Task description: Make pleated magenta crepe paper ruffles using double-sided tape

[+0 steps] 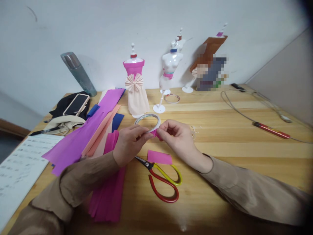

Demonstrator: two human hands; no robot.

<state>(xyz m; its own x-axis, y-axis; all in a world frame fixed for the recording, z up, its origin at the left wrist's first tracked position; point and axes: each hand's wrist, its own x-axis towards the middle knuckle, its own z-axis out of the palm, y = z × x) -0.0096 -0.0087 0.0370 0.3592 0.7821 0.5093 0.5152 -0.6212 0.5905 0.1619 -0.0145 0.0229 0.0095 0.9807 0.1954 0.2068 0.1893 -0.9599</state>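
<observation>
My left hand [129,142] and my right hand [177,137] meet over the wooden table [232,156], both pinching a small folded piece of pink paper [156,133] between their fingertips. A roll of tape [148,121] lies just behind my fingers. Below my hands a pink paper rectangle [159,157] rests on red and yellow scissors [163,179]. A pleated strip of magenta crepe paper [109,192] runs under my left forearm.
Sheets of purple, peach and blue paper [83,138] lie at the left. A mannequin in a pink and peach paper dress [135,88] and a white mannequin [170,71] stand behind. A phone [76,104], a flask [78,73], a white keyboard [22,163], a cable [244,114] and a red pen [271,130] lie around.
</observation>
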